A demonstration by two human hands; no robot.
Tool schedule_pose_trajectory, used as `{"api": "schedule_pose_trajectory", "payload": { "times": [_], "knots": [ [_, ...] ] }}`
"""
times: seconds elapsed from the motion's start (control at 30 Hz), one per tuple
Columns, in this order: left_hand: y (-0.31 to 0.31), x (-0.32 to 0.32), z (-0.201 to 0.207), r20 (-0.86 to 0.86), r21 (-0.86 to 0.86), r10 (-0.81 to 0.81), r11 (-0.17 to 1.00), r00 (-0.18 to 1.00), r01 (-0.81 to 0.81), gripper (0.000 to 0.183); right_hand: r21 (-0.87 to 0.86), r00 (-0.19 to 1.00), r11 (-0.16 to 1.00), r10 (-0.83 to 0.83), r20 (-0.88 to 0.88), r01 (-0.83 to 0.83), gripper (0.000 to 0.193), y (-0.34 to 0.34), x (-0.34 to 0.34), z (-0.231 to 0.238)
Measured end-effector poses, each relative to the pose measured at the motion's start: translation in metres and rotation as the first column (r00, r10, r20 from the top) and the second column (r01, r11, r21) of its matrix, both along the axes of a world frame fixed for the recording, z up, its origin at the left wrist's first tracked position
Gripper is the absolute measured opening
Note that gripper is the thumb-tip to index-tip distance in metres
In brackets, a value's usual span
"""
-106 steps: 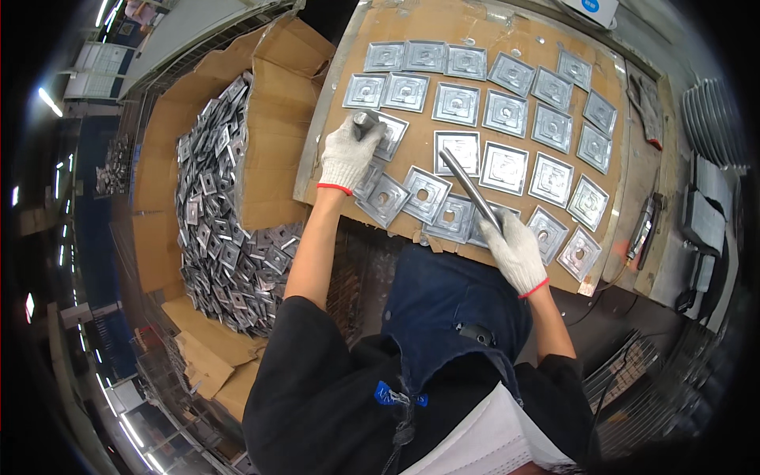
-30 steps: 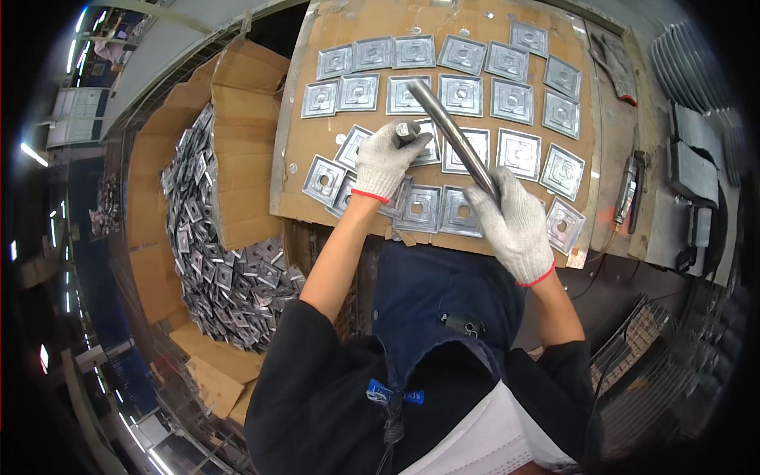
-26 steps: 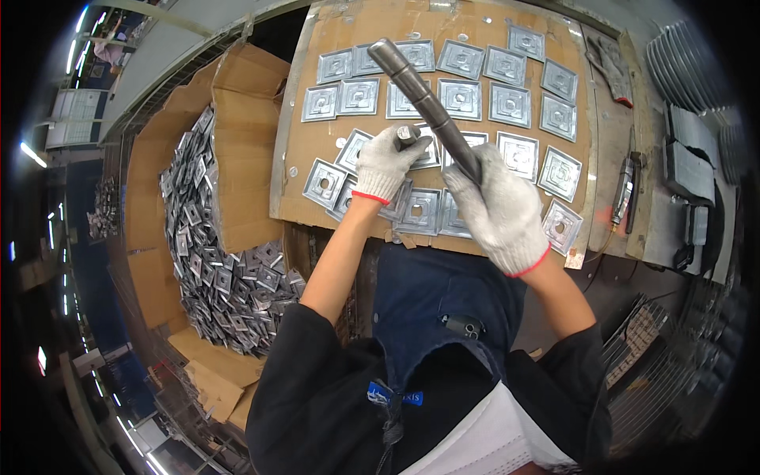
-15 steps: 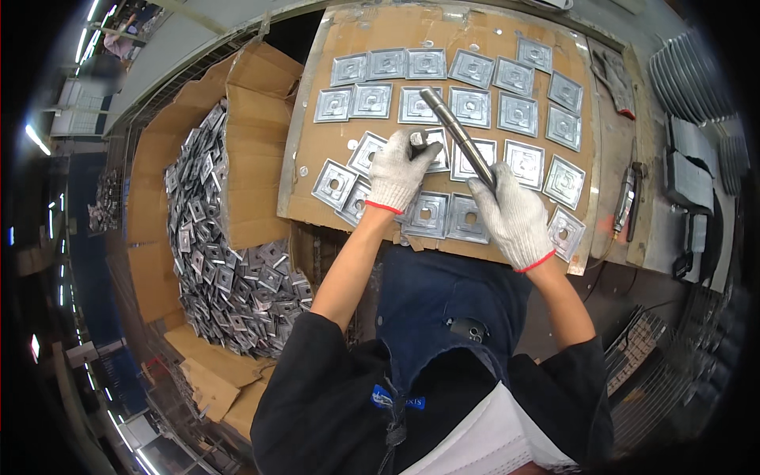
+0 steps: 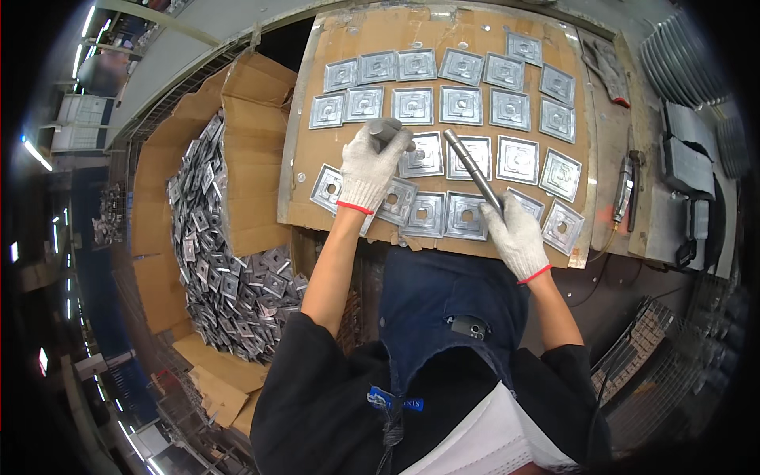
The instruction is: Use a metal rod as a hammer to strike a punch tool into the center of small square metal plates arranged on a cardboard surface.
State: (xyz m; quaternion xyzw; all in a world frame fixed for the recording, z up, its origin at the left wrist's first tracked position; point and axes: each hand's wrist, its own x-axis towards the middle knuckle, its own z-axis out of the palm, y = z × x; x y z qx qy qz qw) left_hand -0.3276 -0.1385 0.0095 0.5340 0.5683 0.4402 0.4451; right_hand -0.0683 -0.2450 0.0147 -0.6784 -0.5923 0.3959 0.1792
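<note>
The left hand (image 5: 366, 166) is curling its fingers closely around what is looking like a short grey piece (image 5: 385, 125), mostly hidden by the glove, so its lower end is not showing. The right hand (image 5: 516, 237) is wrapping its fingers around the near end of a metal rod (image 5: 473, 168), which is slanting forward and leftward from them; that low grip is probably leaving most of the length free and easy to steer. Square metal plates (image 5: 421, 154) are lying singly or slightly overlapping, one just right of the left fingers, others in front of and nearer the body than both hands; they are presumably being spread flat so each centre is facing up within reach. Cardboard (image 5: 317, 149) is lying under them, likely protecting the tabletop (image 5: 606, 131). The rod is crossing over one plate, and the gloves are covering parts of others, so whether the left fingers are touching a plate is impossible to tell. Well left of the left fingers, a carton (image 5: 257, 150) is holding a heap of similar plates (image 5: 214, 253), its tall flap standing between. Beyond the right fingers, a spare glove (image 5: 608, 75) and a hand tool (image 5: 625, 190) are resting.
</note>
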Motion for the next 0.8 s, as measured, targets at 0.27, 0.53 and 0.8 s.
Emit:
{"api": "schedule_pose_trajectory", "payload": {
  "times": [0.27, 0.53, 0.8],
  "knots": [
    [0.004, 0.011, -0.027, -0.207, -0.113, -0.081, 0.992, 0.975, 0.058, 0.028, 0.019, 0.998, 0.998, -0.052, -0.044, 0.052, 0.048, -0.02, 0.018, -0.022],
    [-0.002, 0.013, -0.051, -0.297, -0.034, -0.037, 0.999, 0.954, 0.029, 0.036, 0.015, 0.999, 1.0, -0.027, -0.029, 0.028, 0.05, -0.018, 0.02, -0.027],
    [-0.002, 0.011, -0.041, -0.357, -0.081, -0.084, 0.995, 0.93, 0.059, 0.036, 0.047, 0.991, 0.995, 0.088, -0.1, -0.084, 0.046, 0.025, -0.004, 0.043]
  ]
}}
